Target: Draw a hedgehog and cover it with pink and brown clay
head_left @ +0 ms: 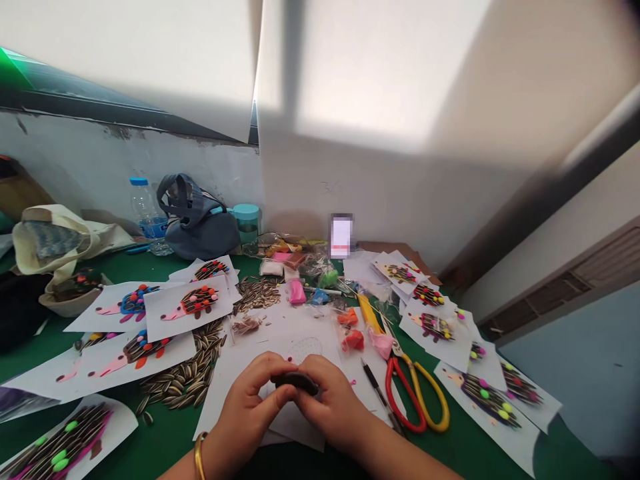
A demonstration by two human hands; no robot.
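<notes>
My left hand point(263, 390) and my right hand point(327, 397) meet low in the middle of the head view. Fingers and thumbs of both are closed on a flat, dark brown piece of modelling clay point(297, 382), its edges partly hidden by the fingers. Under and behind the hands lies a white sheet of paper point(225, 400) with a pencil-drawn oval point(306, 348). To the right of my right hand are a black pen point(377, 387) and scissors point(417, 393) with one red and one yellow handle.
Sunflower seeds point(187, 373) lie in heaps at left. Hedgehog pictures point(190, 310) cover the left side, more hedgehog pictures point(433, 327) the right. Clay packets point(297, 291), a phone point(341, 237), a blue-grey bag point(203, 227), a bottle point(150, 217) and a jar point(247, 227) stand or lie behind.
</notes>
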